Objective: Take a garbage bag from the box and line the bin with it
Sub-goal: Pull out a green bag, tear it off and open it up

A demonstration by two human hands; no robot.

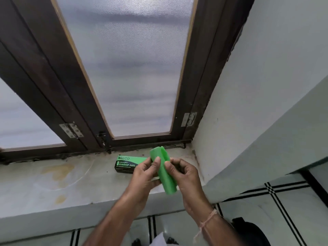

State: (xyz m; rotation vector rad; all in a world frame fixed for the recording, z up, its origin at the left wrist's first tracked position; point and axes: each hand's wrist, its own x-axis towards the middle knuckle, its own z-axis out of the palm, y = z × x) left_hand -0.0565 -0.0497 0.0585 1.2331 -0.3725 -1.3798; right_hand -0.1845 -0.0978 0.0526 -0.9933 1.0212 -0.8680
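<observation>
A green roll of garbage bags (164,172) is held upright and tilted above the front edge of the window sill. My left hand (143,176) grips its left side, thumb across the front. My right hand (184,176) pinches its right edge with thumb and fingers. Behind my hands lies the green and black garbage bag box (126,164) flat on the sill, its right end hidden by my left hand. No bin shows clearly in the view.
The stained grey sill (53,183) runs along a dark wooden window frame (58,96) with frosted panes. A white wall (257,103) closes the right side. White tiles with black lines (266,210) lie below, and a dark object (248,231) sits at the bottom right.
</observation>
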